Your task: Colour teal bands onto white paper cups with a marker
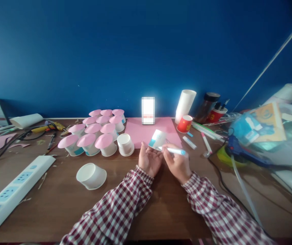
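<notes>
Presently my left hand (149, 160) cradles a tilted paper cup (157, 138) over the counter (59, 200) by the pink sheet's (137, 132) near edge, while my right hand (177, 165) pinches a pen (174, 150) crosswise, tip against the cup's side.

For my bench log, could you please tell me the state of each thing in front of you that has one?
paper cup, tilted, gripped by the left hand
pen, held in the right hand, tip at the paper cup
pink-topped cups, upside down, clustered in rows
plain white cup, upside down, uncovered
pink sheet, flat on the table
</notes>
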`<state>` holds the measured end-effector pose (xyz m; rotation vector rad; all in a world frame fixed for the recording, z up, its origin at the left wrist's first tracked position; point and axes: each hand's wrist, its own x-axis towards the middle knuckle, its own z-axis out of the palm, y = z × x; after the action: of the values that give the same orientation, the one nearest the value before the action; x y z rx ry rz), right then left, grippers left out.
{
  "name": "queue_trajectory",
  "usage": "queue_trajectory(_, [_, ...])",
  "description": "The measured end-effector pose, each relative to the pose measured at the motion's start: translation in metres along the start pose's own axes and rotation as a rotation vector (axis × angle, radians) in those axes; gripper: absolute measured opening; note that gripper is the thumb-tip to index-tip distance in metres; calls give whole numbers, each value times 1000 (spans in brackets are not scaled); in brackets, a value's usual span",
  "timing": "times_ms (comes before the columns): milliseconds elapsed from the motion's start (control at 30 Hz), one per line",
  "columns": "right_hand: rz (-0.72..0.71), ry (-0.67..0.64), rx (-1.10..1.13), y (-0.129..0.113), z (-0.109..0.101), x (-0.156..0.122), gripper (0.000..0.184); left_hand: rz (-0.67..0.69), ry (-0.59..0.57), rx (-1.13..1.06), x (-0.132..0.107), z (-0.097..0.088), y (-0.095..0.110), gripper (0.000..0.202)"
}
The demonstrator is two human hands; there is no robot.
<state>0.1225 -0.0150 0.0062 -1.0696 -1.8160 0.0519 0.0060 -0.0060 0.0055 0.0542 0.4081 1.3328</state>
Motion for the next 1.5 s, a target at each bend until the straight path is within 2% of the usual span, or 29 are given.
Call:
queue_trajectory(300, [11, -32, -25, 1, 2, -3, 18, 14, 4, -10, 2, -1, 1, 50])
queue_trajectory(600, [24, -6, -16, 0, 1, -2, 20, 11, -16, 15, 2, -3, 1, 51])
queue_trajectory(767, [39, -1, -9, 0, -1, 0, 22, 9, 24, 22, 1, -2, 1, 51])
queue_trajectory(1100, [29, -26, -28, 1, 1, -2, 19, 18, 31, 9, 2, -1, 2, 50])
queue_trajectory(1500, [45, 28, -34, 1, -1, 0, 20, 13, 4, 26, 2, -3, 2, 52])
